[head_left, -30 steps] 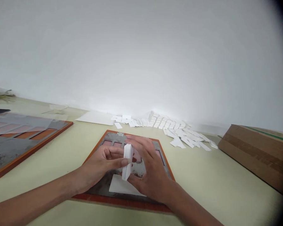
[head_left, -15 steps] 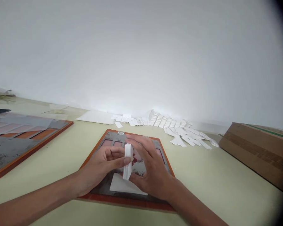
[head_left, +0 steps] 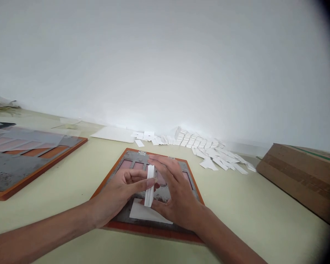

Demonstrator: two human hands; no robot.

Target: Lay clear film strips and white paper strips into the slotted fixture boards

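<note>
A thick stack of white cards (head_left: pixel 149 194) stands on edge, raised above a grey plate with cut-out windows in an orange-brown frame (head_left: pixel 154 234). My left hand (head_left: pixel 114 194) pinches the stack between thumb and fingers from the left side. Curved around its right side, my right hand (head_left: pixel 178 194) has its fingers at the upper end and its thumb by the lower end. Part of the stack's far side is hidden by the fingers. Under both hands, a loose white sheet (head_left: pixel 150 214) lies on the plate.
Against the wall lie rows of white card stacks (head_left: pixel 194 139) and a pile of loose cards (head_left: pixel 222 159). A white board (head_left: pixel 112 134) is left of them. A second framed plate (head_left: pixel 19 172) with clear film sits at left, a cardboard box (head_left: pixel 299 176) at right.
Both hands keep their hold on the card stack, with only slight finger shifts. The view has moved a little, so the framed plates appear slightly shifted.
</note>
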